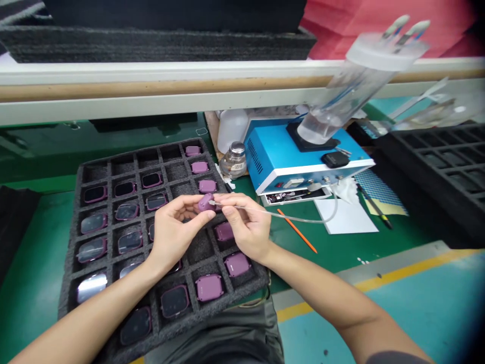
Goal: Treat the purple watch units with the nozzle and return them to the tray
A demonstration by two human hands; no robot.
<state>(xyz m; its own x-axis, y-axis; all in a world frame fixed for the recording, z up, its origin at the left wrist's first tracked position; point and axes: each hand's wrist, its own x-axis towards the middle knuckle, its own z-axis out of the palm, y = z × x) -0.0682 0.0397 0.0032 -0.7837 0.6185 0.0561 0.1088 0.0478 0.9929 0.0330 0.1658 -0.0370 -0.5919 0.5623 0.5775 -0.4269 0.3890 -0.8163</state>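
Observation:
My left hand (178,222) pinches a small purple watch case (205,202) between thumb and fingers, above the foam tray. Close against it, my right hand (246,225) grips the end of a thin transparent tube (288,216), whose pale tip meets the case's side; whether it touches or enters is too small to tell. The grey foam tray (151,156) beneath both hands has many square pockets. Several hold watches with dark glass faces (93,222), others purple cases (209,287) lying back side up. Part of the tray is hidden by my hands and forearms.
A blue control box (278,151) stands behind on the right, with a tilted-looking clear cylinder (333,101) on top. Near it are a glass bottle (233,161), an orange stick (297,231), white paper (344,215) and a pen (374,206). A shelf edge (170,96) crosses above.

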